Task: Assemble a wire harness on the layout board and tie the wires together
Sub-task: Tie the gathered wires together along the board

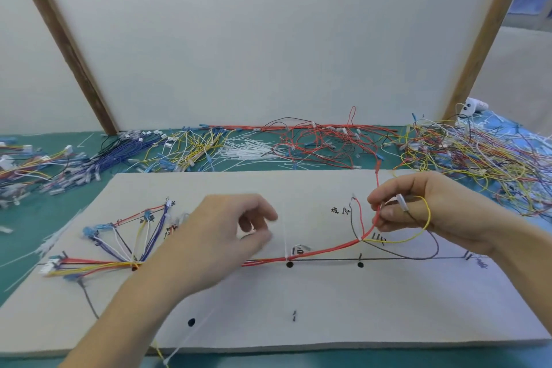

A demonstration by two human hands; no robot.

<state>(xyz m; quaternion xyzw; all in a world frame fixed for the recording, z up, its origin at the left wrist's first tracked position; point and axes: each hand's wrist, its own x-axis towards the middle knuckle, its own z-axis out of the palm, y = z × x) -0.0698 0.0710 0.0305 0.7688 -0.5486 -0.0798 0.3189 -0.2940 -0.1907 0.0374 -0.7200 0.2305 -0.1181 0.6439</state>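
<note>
The pale layout board (328,302) lies in front of me with black marks and dots. A fan of blue, white, yellow and red wires (131,242) is laid out on its left part. A red wire bundle (316,251) runs right along the drawn line, with a thin white zip tie (285,236) standing up from it. My right hand (433,212) pinches the red wire (377,215) above the board, with a white connector (401,203) and a yellow wire loop (424,227) at its fingers. My left hand (221,242) hovers blurred over the board's middle, fingers curled; what it holds is unclear.
Piles of loose wires lie behind the board on the green mat: blue (119,152), yellow (194,146), red (322,143), mixed colours (478,158). White zip ties (254,149) are heaped between them. A white panel with wooden posts stands behind. A grey wire (89,299) trails off the board's left.
</note>
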